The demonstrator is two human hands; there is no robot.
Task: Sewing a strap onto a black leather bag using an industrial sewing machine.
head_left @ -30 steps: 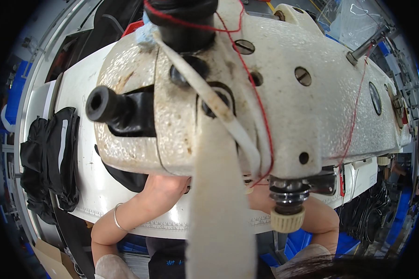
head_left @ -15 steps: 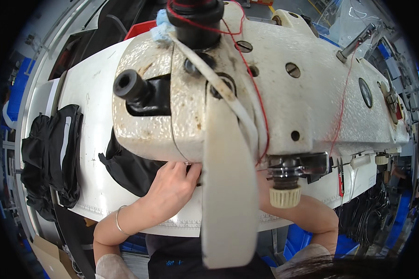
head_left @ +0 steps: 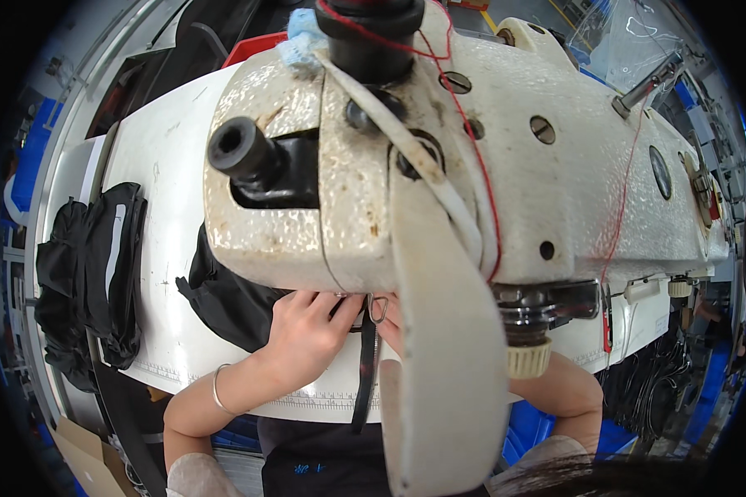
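Under the head of a white sewing machine [head_left: 282, 240], my left hand [head_left: 311, 331] has its fingers bent and close together. Its fingertips are partly hidden by the machine, so what they grip does not show. Black fabric [head_left: 232, 290] lies on the table beside and beyond that hand. Between my hands a black zipper strip [head_left: 365, 373] hangs over the table's front edge, a small metal loop [head_left: 379, 309] near its top. Just right of the strip, a few fingers of my right hand [head_left: 392, 321] show; a long pale lever [head_left: 448, 364] covers the rest.
Folded black fabric pieces [head_left: 112, 273] are stacked at the left of the white table [head_left: 170, 331], which has a ruler scale along its front edge. Red thread [head_left: 489, 199] runs down the machine. At right are a red-handled tool [head_left: 607, 323] and hanging black strips [head_left: 638, 389].
The machine and its pale lever have shifted right in the view. The black zipper strip, the metal loop and some right-hand fingers now show beside the lever. My left hand has hardly moved.
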